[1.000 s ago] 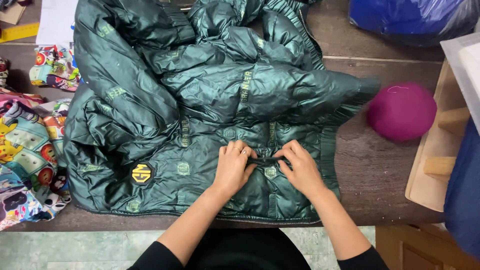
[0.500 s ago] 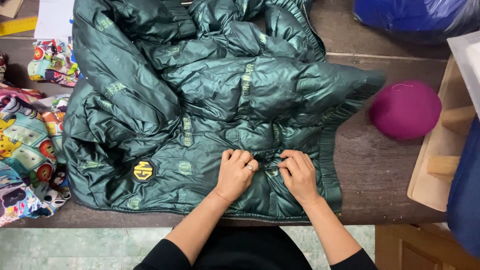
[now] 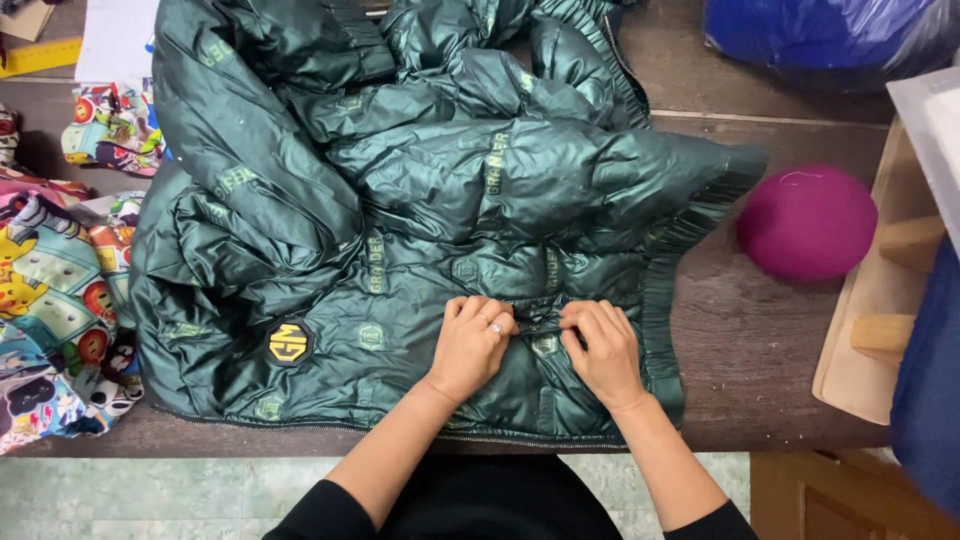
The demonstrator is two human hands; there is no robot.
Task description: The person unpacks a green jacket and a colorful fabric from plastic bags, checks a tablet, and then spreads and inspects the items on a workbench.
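1. Landmark: dark green glossy quilted puffer jacket (image 3: pixel 400 230), spread crumpled over the dark wooden desk (image 3: pixel 740 340). It covers most of the desk's middle, and its lower zip edge runs along the desk's near edge.
2. Left hand (image 3: pixel 470 345): fingers curled tight, pinching a small fold of jacket fabric at what looks like a pocket slit, on the jacket's lower front right of its round yellow-and-black badge (image 3: pixel 289 342). A ring shows on one finger.
3. Right hand (image 3: pixel 600 350): fingers likewise closed on the same dark slit, just beside the left hand. The fingertips nearly meet across it.
4. Can't tell whether a zip pull or only fabric sits between the fingertips; too small.
5. Handling, my read: shell is soft, light, padded and slick, so it slides and bunches under the fingers. Best hold is on seams, the slit edge or the ribbed hem (image 3: pixel 700 215), not the smooth panels.
6. Right of the jacket: magenta round felt ball (image 3: pixel 808 222), apart from the hem. Beyond it, a pale wooden tray (image 3: pixel 865 330).
7. Left of the jacket: bright cartoon-print fabric pieces (image 3: pixel 50 320), touching its sleeve side.
8. Beyond the jacket's far right corner: blue plastic bag (image 3: pixel 820 40).
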